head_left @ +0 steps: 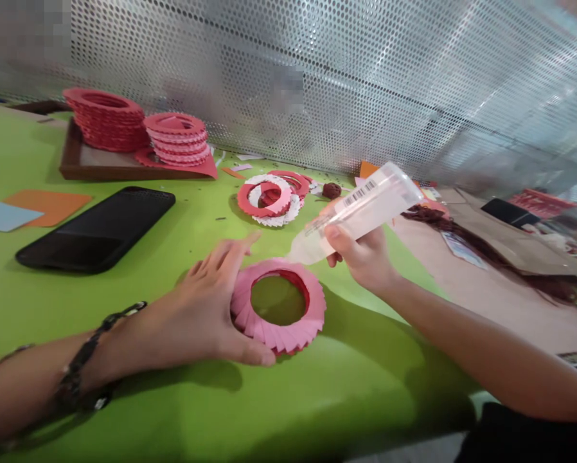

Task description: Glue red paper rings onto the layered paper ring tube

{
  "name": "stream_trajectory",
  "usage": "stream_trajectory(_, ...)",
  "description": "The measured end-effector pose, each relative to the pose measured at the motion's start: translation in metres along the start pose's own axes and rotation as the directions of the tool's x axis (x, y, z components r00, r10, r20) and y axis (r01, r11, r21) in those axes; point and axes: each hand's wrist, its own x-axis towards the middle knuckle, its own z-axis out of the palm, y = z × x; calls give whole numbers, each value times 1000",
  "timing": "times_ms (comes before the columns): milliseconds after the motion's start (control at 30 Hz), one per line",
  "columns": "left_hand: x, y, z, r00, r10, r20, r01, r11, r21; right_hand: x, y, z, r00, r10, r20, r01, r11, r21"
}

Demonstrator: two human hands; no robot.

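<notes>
A ring of overlapping folded pink paper pieces (312,308), with red paper showing beneath, lies on the green tabletop. My left hand (211,308) curves around its left side, thumb at the front edge and fingers towards the back, steadying it. In my right hand (365,254) is a translucent squeeze glue bottle (370,199) with a barcode label, tilted nozzle down. The nozzle tip meets or hovers just over the ring's back edge; I cannot tell which. Just beyond the ring lie red and white paper rings (244,199), partly stacked.
A brown tray (83,172) at the back left carries stacks of red and pink rings (108,122). A black smartphone (100,231) lies left, beside orange (67,202) and light blue paper (9,217). Behind stands a perforated metal screen (250,77). A brown ball (331,190) sits near paper scraps.
</notes>
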Motion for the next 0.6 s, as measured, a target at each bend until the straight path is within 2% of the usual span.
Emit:
stream_trajectory(200, -1, -9, -8, 989, 94, 117, -83, 992, -96, 10, 1, 24, 993, -37, 109, 28, 997, 78)
stream_trajectory(400, 3, -10, -3, 994, 72, 88, -63, 993, -100, 7, 10, 34, 984, -67, 165, 63, 997, 33)
stream_trajectory(600, 4, -10, 0, 997, 77, 24, -74, 992, -103, 11, 11, 28, 981, -67, 182, 67, 998, 6)
